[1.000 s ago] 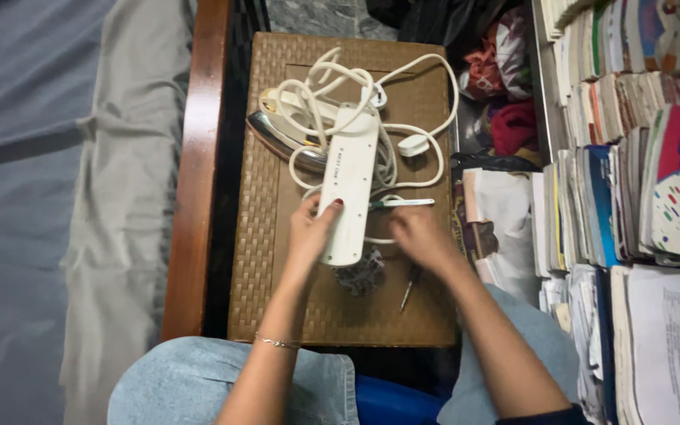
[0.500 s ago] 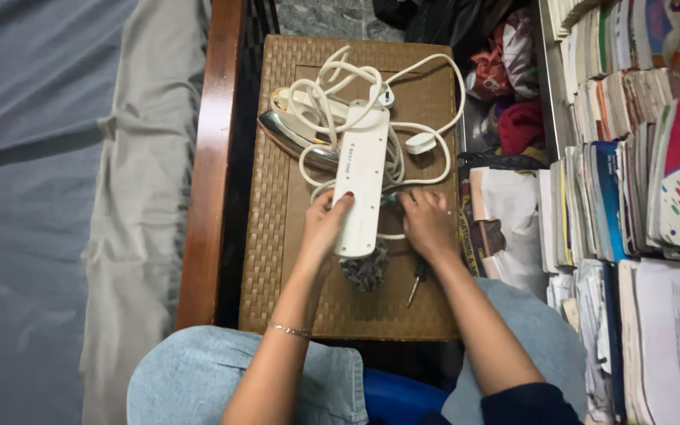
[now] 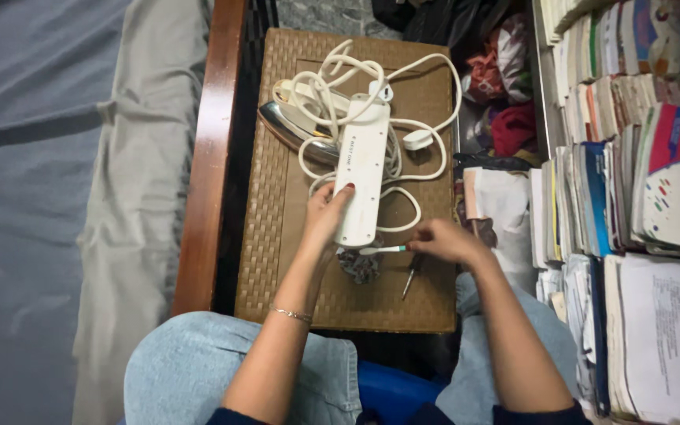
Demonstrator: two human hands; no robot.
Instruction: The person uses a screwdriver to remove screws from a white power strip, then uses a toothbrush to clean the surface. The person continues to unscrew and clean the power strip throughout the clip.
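A long white power strip (image 3: 361, 173) lies on a brown woven stool top (image 3: 277, 236), its white cord (image 3: 426, 102) tangled above it. My left hand (image 3: 326, 216) grips the strip's near left edge. My right hand (image 3: 444, 239) is closed on a thin white and green tool (image 3: 381, 249) whose tip points at the strip's near end. A small dark screwdriver (image 3: 412, 275) lies on the stool just below that hand. A small dark crumpled object (image 3: 360, 266) sits under the strip's near end. A metal iron (image 3: 293, 130) rests beneath the cord at the left.
A wooden bed rail (image 3: 208, 149) and grey bedding (image 3: 41, 197) run along the left. Stacks of books and papers (image 3: 639, 181) fill the right side. Red and dark cloth bundles (image 3: 505, 86) lie behind the stool. My knees in blue jeans (image 3: 198, 370) are at the bottom.
My right hand has moved right, off the strip, and now holds the thin white and green tool. My left hand stays on the strip's near left edge.
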